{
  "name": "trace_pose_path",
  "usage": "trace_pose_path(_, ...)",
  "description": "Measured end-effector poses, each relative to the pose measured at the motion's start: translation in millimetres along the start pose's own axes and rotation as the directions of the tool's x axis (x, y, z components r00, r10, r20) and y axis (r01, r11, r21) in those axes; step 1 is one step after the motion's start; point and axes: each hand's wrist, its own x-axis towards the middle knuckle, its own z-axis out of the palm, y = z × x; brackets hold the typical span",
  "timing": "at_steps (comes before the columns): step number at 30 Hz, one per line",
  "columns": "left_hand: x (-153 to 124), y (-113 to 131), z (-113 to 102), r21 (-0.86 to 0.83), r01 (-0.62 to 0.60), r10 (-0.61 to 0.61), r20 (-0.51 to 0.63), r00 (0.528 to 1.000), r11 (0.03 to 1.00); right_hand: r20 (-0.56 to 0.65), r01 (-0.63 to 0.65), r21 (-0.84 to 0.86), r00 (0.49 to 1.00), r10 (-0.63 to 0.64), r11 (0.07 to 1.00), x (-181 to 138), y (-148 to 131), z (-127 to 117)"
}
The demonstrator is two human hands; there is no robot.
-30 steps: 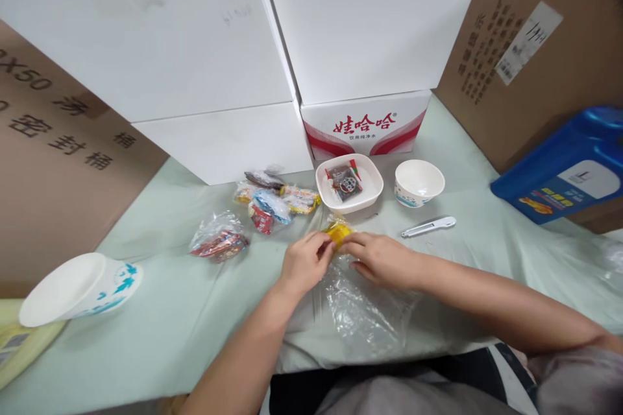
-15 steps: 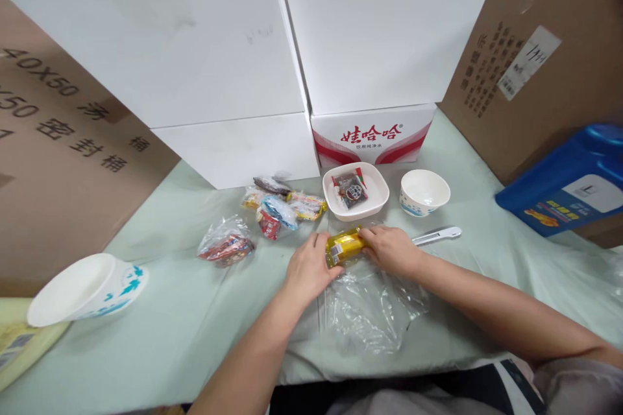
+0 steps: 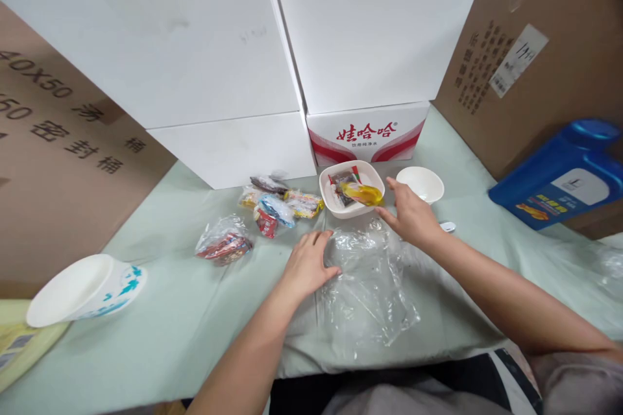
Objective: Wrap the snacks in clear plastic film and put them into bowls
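Note:
A yellow snack packet (image 3: 364, 194) is at the right side of the white square dish (image 3: 348, 213), partly over a dark-and-red packet (image 3: 342, 183) inside it. I cannot tell whether the yellow packet has fully settled. My right hand (image 3: 411, 211) is just right of the dish, thumb and fingers apart, with nothing gripped. On the left, my left hand (image 3: 309, 264) is open at the edge of a crumpled clear plastic bag (image 3: 365, 292). A white-handled utility knife (image 3: 446, 227) is mostly hidden behind my right hand and forearm.
Several wrapped snacks (image 3: 275, 209) lie left of the dish, near a bagged red snack (image 3: 224, 248). A small white bowl (image 3: 426, 183) stands on the right, a larger paper bowl (image 3: 97, 288) far left. White boxes (image 3: 360, 133) line the back; a blue bottle (image 3: 559, 175) stands right.
The yellow packet has left both hands and moved up into the dish area. My right hand has shifted up and right and opened. My left hand has let go and stays near the bag.

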Motion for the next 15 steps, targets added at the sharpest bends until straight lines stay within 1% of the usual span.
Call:
trace_pose_path(1,0,0,0,-0.006,-0.006,0.006,0.004,1.000,1.000,0.026,0.091,-0.050,0.996,-0.090,0.995,-4,-1,1)
trace_pose_path(2,0,1,0,-0.009,-0.009,0.009,0.009,1.000,1.000,0.084,0.188,-0.077,0.980,-0.182,0.979,-10,-2,3)
trace_pose_path(4,-1,0,-1,-0.006,-0.015,0.015,0.025,1.000,1.000,0.246,0.348,-0.067,0.914,-0.323,0.935,-27,-3,12)
trace_pose_path(5,-1,-1,-2,-0.002,-0.021,0.021,0.032,0.999,1.000,0.321,0.397,-0.052,0.876,-0.361,0.917,-37,-3,18)
trace_pose_path(6,-1,-3,-3,0.002,-0.028,0.028,0.032,0.999,1.000,0.380,0.424,-0.045,0.845,-0.377,0.905,-48,-1,25)
trace_pose_path(7,0,-6,-4,0.006,-0.029,0.029,0.020,0.999,1.000,0.422,0.432,-0.051,0.826,-0.373,0.900,-59,2,31)
trace_pose_path(8,1,-10,-6,0.010,-0.014,0.014,-0.006,1.000,1.000,0.448,0.430,-0.064,0.819,-0.359,0.901,-69,7,36)
trace_pose_path(9,2,-13,-7,0.015,0.021,-0.020,-0.043,0.999,1.000,0.463,0.426,-0.075,0.816,-0.347,0.902,-78,12,40)
trace_pose_path(11,5,-19,-10,0.020,0.137,-0.134,-0.117,0.984,0.990,0.467,0.432,-0.077,0.812,-0.350,0.899,-93,24,42)
trace_pose_path(12,6,-22,-11,0.017,0.188,-0.184,-0.132,0.974,0.982,0.461,0.442,-0.072,0.810,-0.364,0.894,-98,29,41)
trace_pose_path(13,7,-23,-12,0.007,0.216,-0.213,-0.123,0.969,0.976,0.455,0.458,-0.064,0.804,-0.382,0.887,-103,33,39)
trace_pose_path(14,7,-23,-12,-0.011,0.214,-0.214,-0.094,0.972,0.977,0.452,0.474,-0.057,0.797,-0.401,0.879,-107,36,37)
trace_pose_path(15,7,-23,-11,-0.042,0.189,-0.191,-0.056,0.980,0.981,0.451,0.488,-0.053,0.790,-0.415,0.871,-110,38,34)
